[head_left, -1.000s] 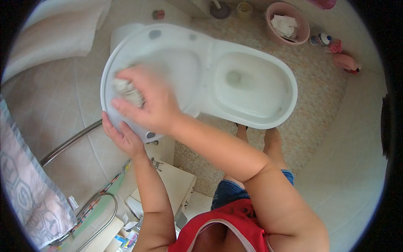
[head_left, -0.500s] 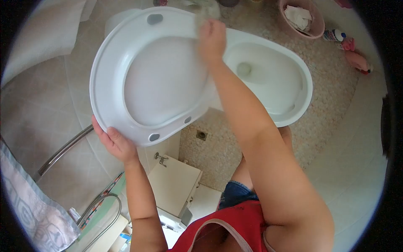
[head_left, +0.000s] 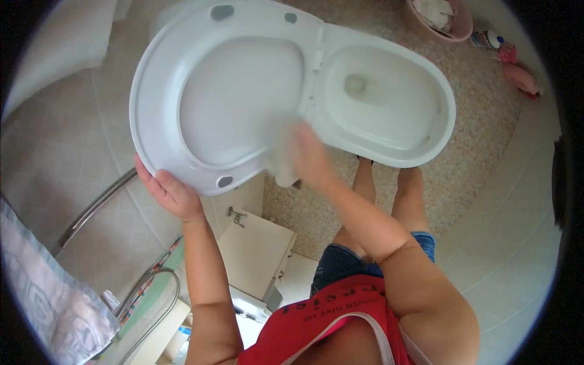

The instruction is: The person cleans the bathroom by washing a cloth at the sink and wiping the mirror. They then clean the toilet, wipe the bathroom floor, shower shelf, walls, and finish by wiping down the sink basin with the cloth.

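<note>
The raised white toilet seat stands upright with the lid behind it, at the left of the toilet bowl. My left hand grips the seat's lower left rim, thumb on the near face and fingers along the outer edge. Near the hinge, by the seat's lower right edge, my right hand is smeared by motion. Its fingers are closed on a pale cloth, also blurred, which lies against the seat edge. Grey pads dot the seat's underside.
A pink basin with white cloth sits on the pebbled floor at the upper right, with bottles beside it. A metal rail and a patterned towel are at the left. Below stands a cream cabinet.
My right hand has moved down with the cloth, from the seat's upper hinge end to its lower edge. My left hand keeps its hold. The view has shifted slightly.
</note>
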`<act>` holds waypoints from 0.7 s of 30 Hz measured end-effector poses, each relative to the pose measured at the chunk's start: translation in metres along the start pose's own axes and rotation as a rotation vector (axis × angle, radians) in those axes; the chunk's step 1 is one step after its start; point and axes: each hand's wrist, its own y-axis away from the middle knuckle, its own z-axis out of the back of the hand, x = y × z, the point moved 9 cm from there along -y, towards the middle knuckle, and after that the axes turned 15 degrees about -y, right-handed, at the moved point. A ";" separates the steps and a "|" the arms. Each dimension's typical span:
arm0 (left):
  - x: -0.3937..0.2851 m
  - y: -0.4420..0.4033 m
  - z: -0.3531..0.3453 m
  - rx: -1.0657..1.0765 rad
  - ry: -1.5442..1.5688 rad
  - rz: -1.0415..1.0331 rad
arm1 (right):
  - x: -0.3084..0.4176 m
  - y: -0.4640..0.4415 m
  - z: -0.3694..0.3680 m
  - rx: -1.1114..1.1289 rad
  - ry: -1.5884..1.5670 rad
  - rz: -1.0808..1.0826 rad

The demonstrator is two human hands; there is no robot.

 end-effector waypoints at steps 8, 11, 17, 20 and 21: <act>0.003 0.003 0.000 0.014 0.130 0.061 | 0.076 0.011 -0.161 0.069 0.459 1.061; -0.001 -0.002 -0.003 0.004 0.057 0.023 | -0.008 -0.044 -0.081 -0.159 0.765 0.672; -0.004 0.002 -0.002 0.035 0.075 0.031 | -0.001 -0.058 0.054 -0.365 0.700 0.402; -0.003 0.002 0.001 0.006 0.026 0.023 | 0.010 -0.055 0.114 -0.454 0.632 0.315; -0.004 0.002 0.000 0.001 0.036 0.041 | 0.009 -0.054 0.125 -0.429 0.660 0.251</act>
